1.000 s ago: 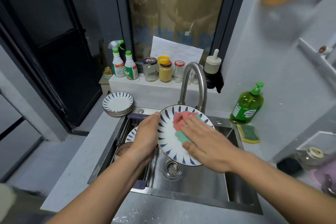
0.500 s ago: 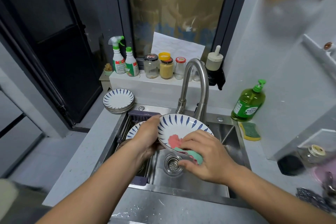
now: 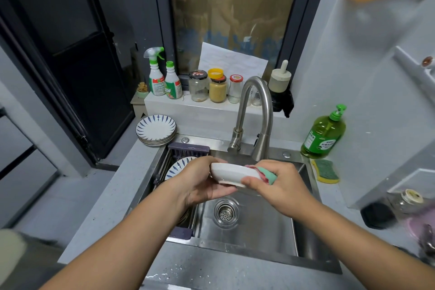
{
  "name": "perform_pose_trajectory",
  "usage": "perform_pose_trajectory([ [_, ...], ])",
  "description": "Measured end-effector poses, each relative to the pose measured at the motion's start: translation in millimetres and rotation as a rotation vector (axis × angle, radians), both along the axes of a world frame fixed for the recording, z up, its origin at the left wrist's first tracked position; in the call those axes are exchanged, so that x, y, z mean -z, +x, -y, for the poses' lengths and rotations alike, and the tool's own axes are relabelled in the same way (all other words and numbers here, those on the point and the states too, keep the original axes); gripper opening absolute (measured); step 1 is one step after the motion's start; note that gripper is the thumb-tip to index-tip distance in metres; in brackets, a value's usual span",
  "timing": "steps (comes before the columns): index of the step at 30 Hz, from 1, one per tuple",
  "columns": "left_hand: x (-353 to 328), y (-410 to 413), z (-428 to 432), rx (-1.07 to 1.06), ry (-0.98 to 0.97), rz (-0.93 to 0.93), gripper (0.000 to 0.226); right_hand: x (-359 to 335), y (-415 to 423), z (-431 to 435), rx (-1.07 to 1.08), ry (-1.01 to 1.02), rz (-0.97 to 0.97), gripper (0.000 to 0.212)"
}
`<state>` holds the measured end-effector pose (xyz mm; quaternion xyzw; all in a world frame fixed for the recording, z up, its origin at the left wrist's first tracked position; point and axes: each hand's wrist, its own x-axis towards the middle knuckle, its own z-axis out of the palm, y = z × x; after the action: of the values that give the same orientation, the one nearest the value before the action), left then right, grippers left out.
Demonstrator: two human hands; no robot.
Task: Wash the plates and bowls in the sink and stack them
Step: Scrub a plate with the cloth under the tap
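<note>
The left hand (image 3: 202, 183) clamps its fingers on the plate (image 3: 231, 172) above the sink (image 3: 259, 226). The right hand (image 3: 280, 186) pinches a pink-green sponge (image 3: 266, 175) against its rim. The writing on the soap bottle (image 3: 324, 134) is illegible.

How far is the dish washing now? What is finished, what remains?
Seemingly done: a stack of plates stands on the counter. In hand: the left hand holds a plate over the sink while the right hand holds a pink-green sponge against its rim. Left: at least one patterned plate waits in the sink's rack.
</note>
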<state>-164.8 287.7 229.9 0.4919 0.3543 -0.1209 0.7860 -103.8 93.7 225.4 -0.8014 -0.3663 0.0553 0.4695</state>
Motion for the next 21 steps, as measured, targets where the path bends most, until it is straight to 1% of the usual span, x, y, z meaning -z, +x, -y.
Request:
perform_pose_trajectory([
  [1, 0.3, -1.5, 0.3, 0.029, 0.013, -0.007, 0.021, -0.5, -0.2, 1.0, 0.024, 0.010, -0.036, 0.017],
  [3, 4.7, -5.2, 0.4, 0.160, 0.044, -0.028, 0.040, -1.9, -1.0, 3.2, 0.060, 0.020, -0.093, 0.011],
  [4, 6.0, -6.9, -0.4, 0.259, 0.095, -0.041, 0.055, -4.0, -1.3, 3.8, 0.084, 0.042, -0.131, 0.007],
  [5, 6.0, -8.5, -1.4, 0.340, 0.180, -0.043, 0.071, -5.1, -0.2, 4.6, 0.123, 0.084, -0.173, 0.007],
  [6, 4.1, -10.9, -1.6, 0.392, 0.257, -0.020, 0.082, -6.2, 0.8, 5.2, 0.166, 0.132, -0.217, 0.012],
  [7, 1.4, -13.2, -0.9, 0.405, 0.288, 0.051, 0.083, -6.6, 2.6, 5.1, 0.202, 0.185, -0.270, 0.013],
  [10, 2.2, -16.9, -5.5, 0.307, 0.329, 0.346, 0.066, -10.5, 6.7, 4.2, 0.248, 0.368, -0.483, 0.003],
  [12, 9.9, -17.3, -9.9, 0.212, 0.387, 0.460, 0.058, -12.9, 9.4, 1.3, 0.270, 0.464, -0.627, 0.025],
  [13, 12.1, -17.5, -10.4, 0.174, 0.402, 0.495, 0.054, -14.4, 10.3, -1.0, 0.290, 0.502, -0.693, 0.031],
  [15, 15.0, -18.5, -9.9, 0.120, 0.386, 0.557, 0.054, -15.7, 12.3, -4.0, 0.363, 0.599, -0.768, 0.028],
  [16, 14.6, -18.8, -9.3, 0.102, 0.369, 0.580, 0.055, -15.9, 14.8, -4.1, 0.418, 0.660, -0.762, 0.024],
  [17, 15.6, -18.6, -9.4, 0.084, 0.346, 0.596, 0.057, -15.9, 17.5, -2.7, 0.475, 0.715, -0.714, 0.021],
  [18, 18.4, -18.3, -10.2, 0.064, 0.321, 0.607, 0.057, -16.6, 19.0, -0.7, 0.522, 0.731, -0.622, 0.017],
  [20, 21.3, -17.7, -10.6, 0.019, 0.289, 0.616, 0.059, -21.8, 17.0, 1.1, 0.520, 0.624, -0.338, 0.007],
  [21, 21.1, -17.2, -10.4, 0.005, 0.288, 0.616, 0.059, -23.9, 13.6, -0.7, 0.459, 0.527, -0.189, 0.007],
])
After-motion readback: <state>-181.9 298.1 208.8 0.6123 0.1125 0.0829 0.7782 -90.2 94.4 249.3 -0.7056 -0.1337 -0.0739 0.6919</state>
